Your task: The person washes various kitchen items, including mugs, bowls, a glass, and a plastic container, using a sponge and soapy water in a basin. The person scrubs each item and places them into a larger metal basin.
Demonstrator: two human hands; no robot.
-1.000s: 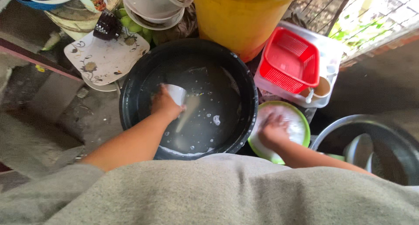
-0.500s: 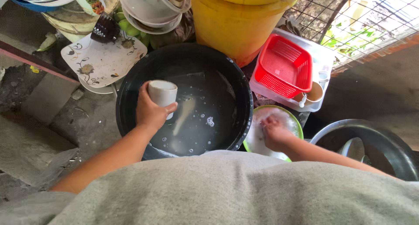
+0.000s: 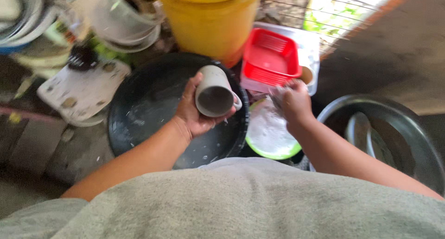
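Lifted since before, your left hand [image 3: 197, 110] now grips the white mug [image 3: 214, 91] above the black basin [image 3: 139, 104]; your right hand [image 3: 295, 102] pinches a scrubber [image 3: 278, 96], blurred.

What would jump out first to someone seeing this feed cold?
The left hand holds a white mug on its side, mouth toward the camera, above the big black basin of soapy water. Behind it stands a bright yellow bucket, with a red basket to its right. The right hand reaches over a green-rimmed plate, beside a metal basin.
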